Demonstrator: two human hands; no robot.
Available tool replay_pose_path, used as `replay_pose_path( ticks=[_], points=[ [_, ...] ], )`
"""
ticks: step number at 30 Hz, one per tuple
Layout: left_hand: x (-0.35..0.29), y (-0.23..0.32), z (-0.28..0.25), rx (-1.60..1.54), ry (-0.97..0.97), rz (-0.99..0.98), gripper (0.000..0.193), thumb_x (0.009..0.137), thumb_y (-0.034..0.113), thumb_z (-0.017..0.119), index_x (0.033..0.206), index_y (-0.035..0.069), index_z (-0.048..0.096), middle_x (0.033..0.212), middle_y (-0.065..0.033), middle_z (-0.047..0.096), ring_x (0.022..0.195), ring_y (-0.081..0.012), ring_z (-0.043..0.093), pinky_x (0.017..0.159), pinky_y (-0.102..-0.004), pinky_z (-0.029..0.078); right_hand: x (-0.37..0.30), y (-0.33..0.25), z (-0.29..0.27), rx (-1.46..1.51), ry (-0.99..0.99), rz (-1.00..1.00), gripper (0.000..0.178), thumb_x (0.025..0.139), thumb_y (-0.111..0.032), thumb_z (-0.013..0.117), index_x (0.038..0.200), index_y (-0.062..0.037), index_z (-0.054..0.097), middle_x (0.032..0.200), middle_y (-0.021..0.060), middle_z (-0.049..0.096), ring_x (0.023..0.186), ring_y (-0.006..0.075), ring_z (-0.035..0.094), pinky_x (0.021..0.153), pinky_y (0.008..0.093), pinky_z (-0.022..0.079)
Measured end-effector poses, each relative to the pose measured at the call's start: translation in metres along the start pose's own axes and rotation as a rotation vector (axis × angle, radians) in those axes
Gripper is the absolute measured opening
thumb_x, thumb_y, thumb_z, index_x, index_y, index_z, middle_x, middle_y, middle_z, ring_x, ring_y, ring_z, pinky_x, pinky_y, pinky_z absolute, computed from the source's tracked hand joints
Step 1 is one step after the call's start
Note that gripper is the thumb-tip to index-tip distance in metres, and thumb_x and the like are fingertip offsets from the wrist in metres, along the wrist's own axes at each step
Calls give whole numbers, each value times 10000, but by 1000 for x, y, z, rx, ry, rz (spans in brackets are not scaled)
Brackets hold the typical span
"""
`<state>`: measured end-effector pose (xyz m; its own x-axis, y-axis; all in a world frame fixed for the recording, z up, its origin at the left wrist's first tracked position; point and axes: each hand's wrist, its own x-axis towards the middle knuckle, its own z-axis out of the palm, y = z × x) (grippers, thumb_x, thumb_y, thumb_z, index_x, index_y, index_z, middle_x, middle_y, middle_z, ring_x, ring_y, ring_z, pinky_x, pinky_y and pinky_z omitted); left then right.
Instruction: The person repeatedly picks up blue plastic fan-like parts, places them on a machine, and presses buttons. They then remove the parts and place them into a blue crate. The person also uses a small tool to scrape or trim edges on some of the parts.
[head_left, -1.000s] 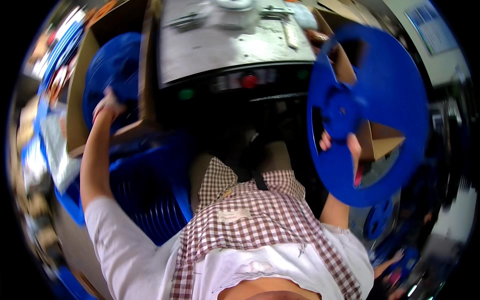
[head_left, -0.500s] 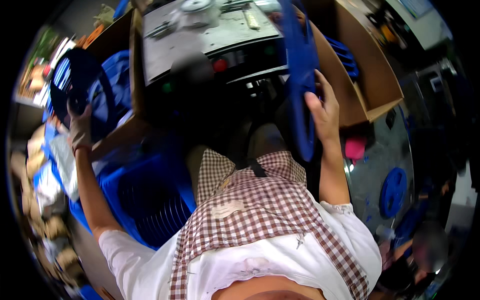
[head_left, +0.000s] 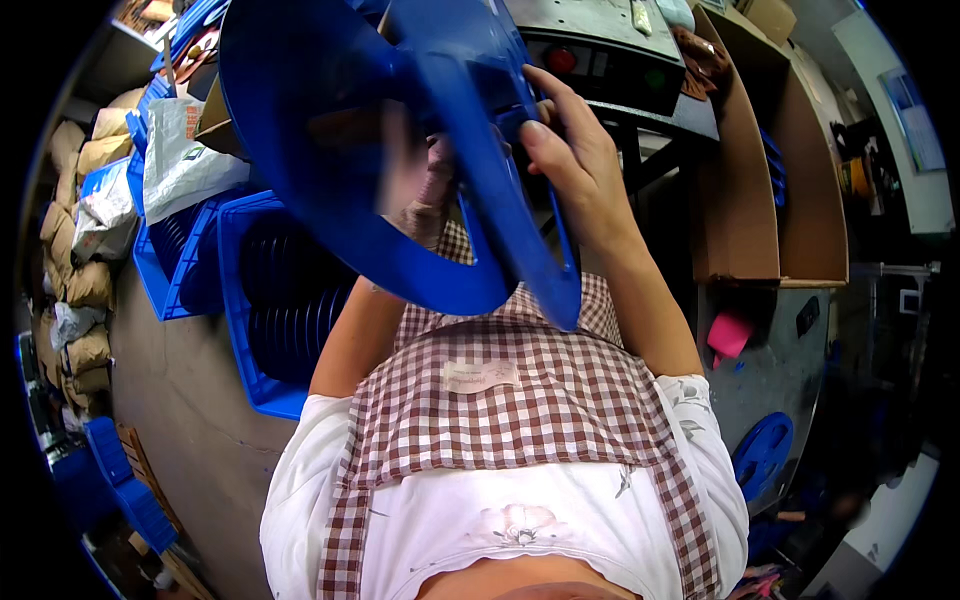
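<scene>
Two large blue plastic reel discs with cut-out openings are held up in front of my chest, the left disc [head_left: 430, 275] overlapping the right disc [head_left: 505, 170]. My right hand [head_left: 580, 165] grips the right disc by its outer edge, thumb and fingers bent around it. Behind the left disc, my left hand [head_left: 425, 205] shows through an opening, wearing a pale covering. It is at that disc's middle, partly hidden and blurred, and appears closed on it.
A blue crate [head_left: 265, 385] of upright stacked discs stands at left, beside another blue crate [head_left: 160, 285] and a white bag [head_left: 185, 165]. Ahead is a machine table [head_left: 600, 40] with a red button. At right are a cardboard box [head_left: 735, 200], a pink object [head_left: 730, 337] and another blue disc [head_left: 765, 450].
My left hand has brought its disc from the box at the left to in front of me. My right hand has moved inward with its disc, and the two discs now overlap.
</scene>
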<state>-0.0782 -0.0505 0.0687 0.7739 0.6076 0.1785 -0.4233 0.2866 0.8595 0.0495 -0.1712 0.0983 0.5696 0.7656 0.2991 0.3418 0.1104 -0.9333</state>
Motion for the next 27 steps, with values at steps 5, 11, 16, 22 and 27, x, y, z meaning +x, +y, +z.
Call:
replay_pose_path(
  ticks=[5,11,16,22,27],
  points=[
    [-14,-4,16,259,84,-102,673,927,217,631,1480,185,248,1288,-119,511,1138,-240,561,964,-401,515,-5,-4,-1,-119,54,-57,780,832,-566,570,1334,22,468,1008,180,537,958,289,560,833,388,463],
    [-16,-13,14,430,52,60,224,964,291,572,1017,80,624,819,-10,569,744,-107,578,668,-237,492,-9,-1,-4,-128,84,-46,784,826,-571,574,1343,8,469,1001,172,535,965,279,563,833,373,465],
    [-15,-14,34,64,66,97,254,972,280,563,1145,95,565,916,-13,544,790,-85,564,682,-223,496,-9,8,-3,-55,74,-36,743,839,-548,575,1339,-8,482,982,141,529,927,249,552,826,351,453],
    [-10,-19,24,-100,-67,31,254,962,215,574,1187,105,529,929,-1,521,794,-62,533,694,-183,482,-13,20,-1,13,38,8,731,844,-528,583,1351,-12,478,950,95,509,841,185,549,749,316,468],
    [-5,-30,8,-227,-224,-33,284,954,160,583,1222,113,498,939,9,501,797,-43,508,704,-150,470,-14,26,2,75,50,60,743,835,-506,614,1366,-7,464,939,69,485,844,151,528,753,291,463]
  ],
)
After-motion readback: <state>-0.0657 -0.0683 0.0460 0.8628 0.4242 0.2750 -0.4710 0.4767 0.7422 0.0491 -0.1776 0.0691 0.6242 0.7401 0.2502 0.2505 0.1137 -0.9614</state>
